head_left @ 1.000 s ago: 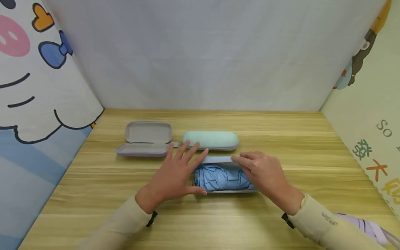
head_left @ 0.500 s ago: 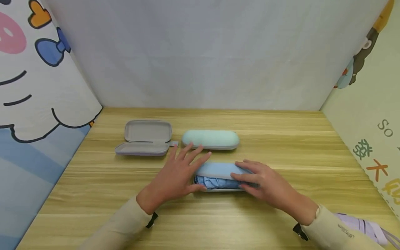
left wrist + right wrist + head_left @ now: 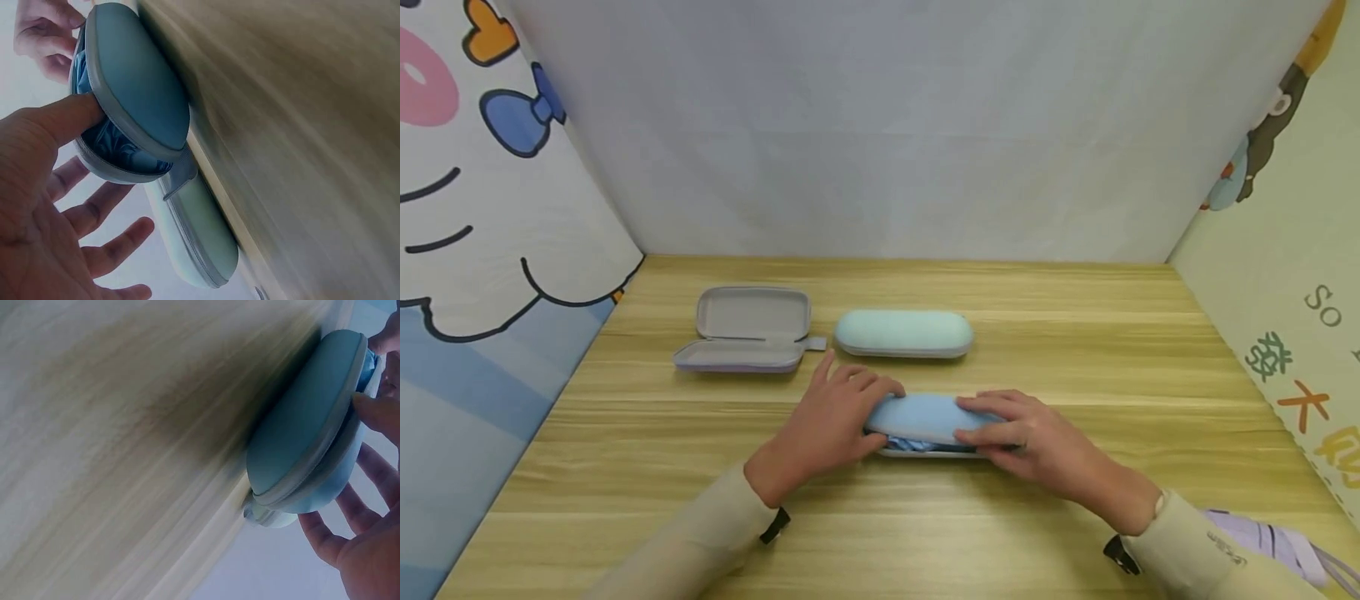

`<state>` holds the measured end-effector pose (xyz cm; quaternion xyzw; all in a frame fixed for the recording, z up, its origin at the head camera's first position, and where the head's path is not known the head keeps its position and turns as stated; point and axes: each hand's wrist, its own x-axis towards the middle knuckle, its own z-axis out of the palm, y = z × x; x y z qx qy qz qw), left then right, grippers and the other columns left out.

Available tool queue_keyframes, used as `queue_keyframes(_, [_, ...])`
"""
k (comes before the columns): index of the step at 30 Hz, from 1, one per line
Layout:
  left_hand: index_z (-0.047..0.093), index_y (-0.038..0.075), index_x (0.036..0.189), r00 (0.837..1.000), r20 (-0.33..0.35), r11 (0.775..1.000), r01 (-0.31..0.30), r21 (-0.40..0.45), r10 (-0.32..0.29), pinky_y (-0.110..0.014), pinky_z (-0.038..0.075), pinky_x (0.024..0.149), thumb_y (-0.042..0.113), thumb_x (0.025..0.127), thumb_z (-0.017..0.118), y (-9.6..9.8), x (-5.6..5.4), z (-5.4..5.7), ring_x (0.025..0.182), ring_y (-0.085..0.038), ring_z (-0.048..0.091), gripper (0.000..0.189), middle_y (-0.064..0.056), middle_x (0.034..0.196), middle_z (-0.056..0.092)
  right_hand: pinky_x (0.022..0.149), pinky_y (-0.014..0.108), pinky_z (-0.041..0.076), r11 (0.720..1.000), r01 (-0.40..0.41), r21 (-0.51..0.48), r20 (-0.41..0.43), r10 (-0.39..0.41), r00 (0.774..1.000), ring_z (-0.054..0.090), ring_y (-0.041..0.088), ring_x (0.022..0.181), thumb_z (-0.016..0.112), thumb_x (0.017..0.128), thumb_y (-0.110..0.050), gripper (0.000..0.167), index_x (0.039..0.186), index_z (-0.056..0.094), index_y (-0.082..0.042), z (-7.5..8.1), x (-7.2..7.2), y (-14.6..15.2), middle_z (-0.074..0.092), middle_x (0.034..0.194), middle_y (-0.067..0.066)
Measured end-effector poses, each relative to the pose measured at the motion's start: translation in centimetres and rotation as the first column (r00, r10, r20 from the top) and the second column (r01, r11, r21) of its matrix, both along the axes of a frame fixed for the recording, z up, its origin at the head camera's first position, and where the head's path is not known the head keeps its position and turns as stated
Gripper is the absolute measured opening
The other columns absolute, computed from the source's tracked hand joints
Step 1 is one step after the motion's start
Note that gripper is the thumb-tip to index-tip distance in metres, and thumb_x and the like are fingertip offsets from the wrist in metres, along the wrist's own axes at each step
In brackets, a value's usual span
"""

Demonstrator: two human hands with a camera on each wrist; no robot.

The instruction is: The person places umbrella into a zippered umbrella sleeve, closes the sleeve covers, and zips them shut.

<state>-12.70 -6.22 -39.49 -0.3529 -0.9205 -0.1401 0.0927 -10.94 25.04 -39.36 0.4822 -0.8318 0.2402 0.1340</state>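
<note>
A light blue zip case (image 3: pixel 928 414) lies on the table with its lid lowered but a gap along the front. Crumpled blue fabric, like a folded umbrella (image 3: pixel 115 147), shows inside that gap. My left hand (image 3: pixel 831 421) grips the case's left end, thumb at the gap and fingers on the lid. At the right end, my right hand (image 3: pixel 1045 442) holds the case with fingers over the lid and thumb by the lower rim. In the right wrist view the case (image 3: pixel 306 419) is nearly closed at its end, the gap wider further along.
Behind it lies a closed mint green case (image 3: pixel 902 333). An opened grey-lined case with a purple shell (image 3: pixel 745 333) stands at back left. A purple folded umbrella (image 3: pixel 1266 542) lies at the right front, partly behind the sleeve. A white curtain (image 3: pixel 895 125) hangs behind the table.
The blue case's lid has come forward and down over the blue fabric. My left hand has moved from spread fingers to gripping the left end; the right hand has followed the lid down.
</note>
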Motion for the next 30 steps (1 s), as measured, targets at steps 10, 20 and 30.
queue_keyframes(10, [0.063,0.02,0.132,0.998,0.052,0.999,0.043,0.014,-0.044,-0.074,0.022,0.112,0.035,0.087,0.084,-0.4,-0.5,0.3,0.131,-0.033,0.055,0.052,-0.003,0.131,0.065,0.089,0.056,0.056,0.998,0.05,0.037,-0.063,-0.047,0.997,0.062,0.039,0.117,0.095,0.07,-0.008,0.052,0.119,0.08,-0.022,-1.0,0.1,-0.2,0.064,0.136,0.012])
queue_keyframes(20, [0.059,0.013,0.143,0.996,-0.008,0.996,0.09,-0.023,-0.09,-0.055,0.042,0.103,0.06,0.084,0.079,1.5,0.0,-0.3,0.123,-0.029,0.059,0.078,-0.005,0.137,0.063,0.091,0.056,0.055,0.998,0.06,0.006,-0.046,-0.059,0.997,0.062,0.038,0.117,0.092,0.071,0.001,0.05,0.116,0.081,-0.019,-1.2,-0.2,-0.2,0.066,0.134,0.014])
queue_keyframes(30, [0.068,0.017,0.119,0.998,0.066,0.995,-0.017,0.103,0.01,-0.043,0.043,0.078,0.051,0.062,0.096,2.5,-0.8,0.0,0.094,-0.025,0.058,0.072,-0.002,0.112,0.068,0.089,0.057,0.056,0.999,0.037,-0.028,-0.033,-0.038,0.999,0.062,0.038,0.117,0.092,0.07,0.002,0.046,0.11,0.083,-0.021,-1.5,-0.4,-0.1,0.066,0.133,0.013])
